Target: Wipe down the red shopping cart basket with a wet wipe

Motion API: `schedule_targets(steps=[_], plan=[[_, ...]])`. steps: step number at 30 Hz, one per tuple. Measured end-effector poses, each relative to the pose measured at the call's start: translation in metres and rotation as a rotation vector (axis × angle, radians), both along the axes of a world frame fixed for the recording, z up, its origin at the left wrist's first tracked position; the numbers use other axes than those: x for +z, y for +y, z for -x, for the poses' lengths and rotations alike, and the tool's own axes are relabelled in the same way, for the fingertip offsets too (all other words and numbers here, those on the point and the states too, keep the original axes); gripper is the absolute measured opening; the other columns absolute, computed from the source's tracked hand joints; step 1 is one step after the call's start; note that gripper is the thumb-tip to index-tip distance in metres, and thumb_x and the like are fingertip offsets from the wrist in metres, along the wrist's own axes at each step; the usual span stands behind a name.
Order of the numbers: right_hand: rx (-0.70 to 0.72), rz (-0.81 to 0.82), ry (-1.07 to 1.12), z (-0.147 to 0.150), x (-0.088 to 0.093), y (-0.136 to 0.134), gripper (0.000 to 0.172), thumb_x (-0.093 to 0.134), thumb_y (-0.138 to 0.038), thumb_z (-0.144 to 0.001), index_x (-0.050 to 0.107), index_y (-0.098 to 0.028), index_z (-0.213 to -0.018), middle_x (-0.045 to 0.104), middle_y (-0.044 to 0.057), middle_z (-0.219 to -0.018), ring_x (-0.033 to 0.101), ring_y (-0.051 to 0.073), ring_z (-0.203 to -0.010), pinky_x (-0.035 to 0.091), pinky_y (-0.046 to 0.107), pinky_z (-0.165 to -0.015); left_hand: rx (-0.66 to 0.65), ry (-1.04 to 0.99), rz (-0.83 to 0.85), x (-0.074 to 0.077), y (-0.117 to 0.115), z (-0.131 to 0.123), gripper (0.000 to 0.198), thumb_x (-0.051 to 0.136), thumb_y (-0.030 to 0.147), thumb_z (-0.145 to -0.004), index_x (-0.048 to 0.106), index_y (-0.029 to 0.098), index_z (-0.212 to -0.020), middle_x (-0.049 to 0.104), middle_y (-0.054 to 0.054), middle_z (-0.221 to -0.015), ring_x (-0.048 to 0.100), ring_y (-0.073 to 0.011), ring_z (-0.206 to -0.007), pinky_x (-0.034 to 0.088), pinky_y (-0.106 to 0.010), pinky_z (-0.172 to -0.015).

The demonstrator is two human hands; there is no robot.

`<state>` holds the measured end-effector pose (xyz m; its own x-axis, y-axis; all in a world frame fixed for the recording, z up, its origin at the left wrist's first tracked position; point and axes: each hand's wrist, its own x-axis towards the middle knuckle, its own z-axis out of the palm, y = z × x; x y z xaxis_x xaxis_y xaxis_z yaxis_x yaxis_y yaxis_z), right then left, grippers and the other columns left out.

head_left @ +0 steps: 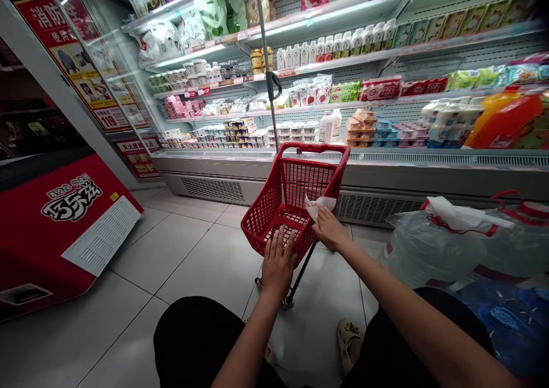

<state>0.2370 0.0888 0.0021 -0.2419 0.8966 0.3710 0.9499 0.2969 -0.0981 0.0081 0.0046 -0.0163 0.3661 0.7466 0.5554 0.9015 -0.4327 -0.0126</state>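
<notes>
A red plastic shopping basket on wheels (274, 205) stands on the tiled floor in front of me, empty inside. My left hand (278, 262) lies flat on its near rim with the fingers stretched out. My right hand (328, 228) is closed on a crumpled white cloth (319, 204), which is pressed against the basket's right side wall. My knees in black trousers show at the bottom of the view.
A chilled display shelf (343, 159) with yoghurt, milk bottles and packets runs behind the basket. A red freezer chest (64, 228) stands at the left. Large water bottles (450, 245) with a white bag on top sit at my right.
</notes>
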Motion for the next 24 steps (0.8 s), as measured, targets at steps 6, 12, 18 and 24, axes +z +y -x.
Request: schedule_targets(steps=[6,12,18,24], plan=[[0.287,-0.071,-0.048,0.013,-0.004,-0.062,0.072,0.037,-0.020,-0.097,0.019,-0.012,-0.167,0.022,0.007,-0.172,0.015,0.019,-0.160,0.022,0.044,-0.131,-0.175,0.071,0.035,0.009,-0.005,-0.004,0.082,0.050,0.044,-0.105,0.004,0.020,-0.168,0.018,-0.009,-0.174,0.018,-0.0264,-0.161,0.025,-0.049,-0.129],[0.325,-0.068,-0.088,-0.012,-0.003,-0.072,0.071,0.035,-0.018,-0.098,0.017,-0.018,-0.167,0.028,0.005,-0.170,0.020,0.018,-0.159,0.022,0.048,-0.131,-0.139,0.178,0.045,0.032,0.026,0.048,0.075,0.050,0.052,-0.104,0.015,0.032,-0.167,0.019,-0.003,-0.174,0.019,-0.0285,-0.161,0.020,-0.051,-0.130],[0.134,-0.093,-0.041,-0.004,-0.009,-0.072,0.072,0.035,-0.018,-0.100,0.012,-0.016,-0.168,0.027,0.006,-0.171,0.019,0.019,-0.159,0.025,0.046,-0.130,-0.077,0.155,0.079,0.023,0.041,0.048,0.066,0.043,0.046,-0.108,0.014,0.036,-0.166,0.024,-0.002,-0.172,0.027,-0.0249,-0.158,0.026,-0.048,-0.128],[0.144,-0.128,-0.057,0.019,-0.019,-0.107,0.077,0.034,-0.017,-0.099,-0.002,-0.019,-0.168,0.016,0.003,-0.173,0.016,0.020,-0.160,0.022,0.045,-0.131,-0.062,0.109,0.065,0.017,0.037,0.028,0.064,0.041,0.045,-0.108,0.014,0.038,-0.166,0.022,0.000,-0.173,0.023,-0.0257,-0.159,0.021,-0.053,-0.130]])
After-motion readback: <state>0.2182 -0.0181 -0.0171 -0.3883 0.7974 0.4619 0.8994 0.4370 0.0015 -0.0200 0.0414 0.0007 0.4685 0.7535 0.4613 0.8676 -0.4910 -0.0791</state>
